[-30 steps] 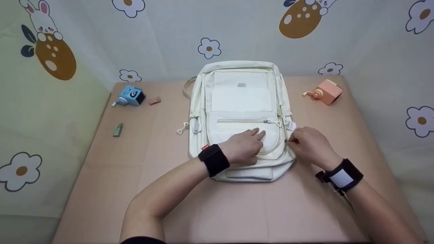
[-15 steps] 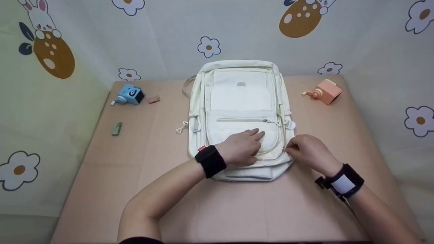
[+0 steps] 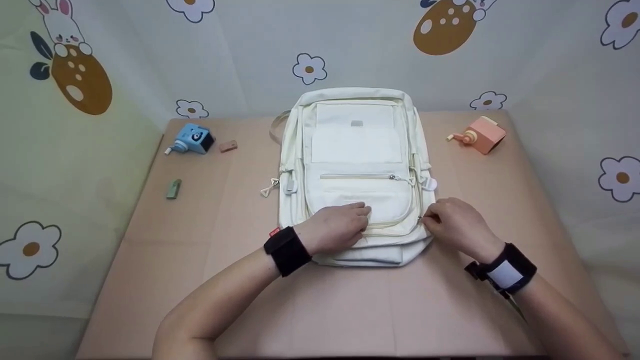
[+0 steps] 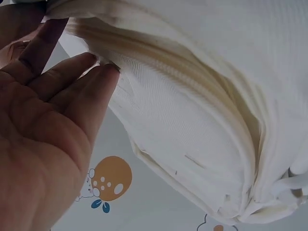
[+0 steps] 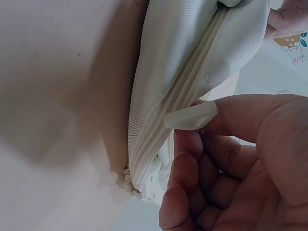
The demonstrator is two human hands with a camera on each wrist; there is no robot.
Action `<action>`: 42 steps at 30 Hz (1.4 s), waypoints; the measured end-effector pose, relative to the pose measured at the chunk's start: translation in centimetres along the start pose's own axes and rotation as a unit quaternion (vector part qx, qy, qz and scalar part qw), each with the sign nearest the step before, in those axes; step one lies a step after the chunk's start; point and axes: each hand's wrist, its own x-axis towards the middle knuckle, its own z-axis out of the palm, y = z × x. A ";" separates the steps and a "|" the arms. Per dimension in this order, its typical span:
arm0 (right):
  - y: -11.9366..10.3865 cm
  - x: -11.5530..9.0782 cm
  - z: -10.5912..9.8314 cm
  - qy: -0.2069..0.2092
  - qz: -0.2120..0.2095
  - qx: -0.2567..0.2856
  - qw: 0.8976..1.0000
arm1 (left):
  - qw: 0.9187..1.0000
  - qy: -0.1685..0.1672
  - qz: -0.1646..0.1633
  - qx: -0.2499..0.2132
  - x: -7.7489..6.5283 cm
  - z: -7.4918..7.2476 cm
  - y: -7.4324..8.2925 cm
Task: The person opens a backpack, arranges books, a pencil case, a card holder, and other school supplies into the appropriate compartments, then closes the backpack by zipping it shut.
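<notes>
An off-white backpack lies front side up on the table. My left hand rests on its lower front pocket with fingers extended; the left wrist view shows the fingertips close against the pale fabric beside a curved zipper. At the bag's lower right side, my right hand pinches a pale zipper pull between thumb and index finger. Its other fingers are curled. A second zipper, running straight across the front pocket, has its slider at the right end.
A blue crank pencil sharpener lies at the back left, with a small brownish-pink block beside it and a small green block nearer. A pink crank sharpener lies at the back right. Patterned cloth walls surround the table.
My right hand has moved down the bag's right side with the zipper pull, then held nearly still. My left hand has shifted left and slightly nearer across the pocket.
</notes>
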 end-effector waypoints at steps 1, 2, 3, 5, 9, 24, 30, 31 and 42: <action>-0.1 -0.1 0.0 0.006 -0.002 -0.003 1.000 | 1.000 0.004 0.001 -0.004 0.0 0.0 -0.1; -0.1 -0.2 0.0 0.011 -0.002 -0.004 1.000 | 1.000 0.006 0.001 -0.008 0.0 0.1 -0.1; -0.2 -0.2 -0.1 0.016 -0.003 -0.006 1.000 | 1.000 0.006 0.002 -0.012 0.1 0.1 -0.2; -0.3 -0.4 -0.2 0.024 -0.003 -0.009 1.000 | 1.000 0.003 0.002 -0.016 0.1 0.0 -0.2; -0.8 -0.6 -0.6 0.029 -0.004 -0.015 0.999 | 1.000 0.001 -0.008 -0.021 0.3 0.1 -0.1; -4.9 -1.7 -1.1 0.001 -0.030 -0.006 1.000 | 0.999 0.025 -0.019 -0.024 0.6 0.6 0.1; -6.3 -1.5 -0.5 0.014 -0.053 0.004 0.998 | 0.999 0.024 -0.020 -0.016 0.5 0.7 0.2; -6.4 -1.4 -0.4 0.017 -0.053 0.005 0.998 | 0.999 0.023 -0.019 -0.015 0.5 0.6 0.2; -5.7 -1.9 0.1 0.019 -0.041 -0.011 0.999 | 0.999 0.026 0.010 -0.022 -1.8 0.6 -1.0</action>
